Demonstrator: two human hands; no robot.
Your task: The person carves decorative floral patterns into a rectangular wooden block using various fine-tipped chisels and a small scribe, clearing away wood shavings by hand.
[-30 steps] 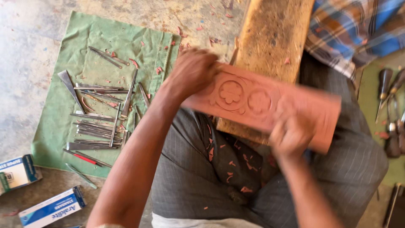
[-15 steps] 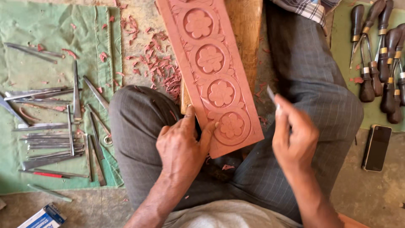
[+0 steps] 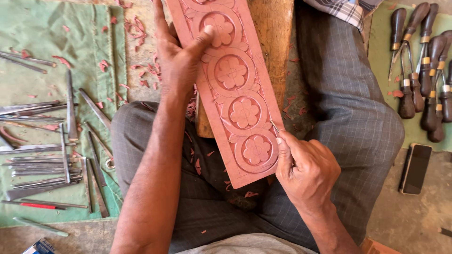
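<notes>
One long reddish carved panel [image 3: 233,89] is lying lengthwise across the person's lap and over one wooden block [image 3: 273,28], running away from the body. Four round flower medallions are showing on it, one behind another. One green cloth [image 3: 28,42] is spreading over the floor to the left, carrying a loose heap of metal chisels [image 3: 52,164], too many and too overlapped to count surely. To the right, roughly nine wooden-handled tools [image 3: 423,80] are lying side by side on a second green mat, with one dark phone [image 3: 416,168] below them.

The left hand [image 3: 176,61] is stretching forward with the arm nearly straight, palm pressing the panel's left edge, fingers spread open and the thumb resting across the second medallion from the top. The right hand [image 3: 306,171] is curling tightly at the panel's right edge beside the nearest medallion, its grip closed around one thin metal tool [image 3: 274,127] whose tip is touching the carving.
</notes>
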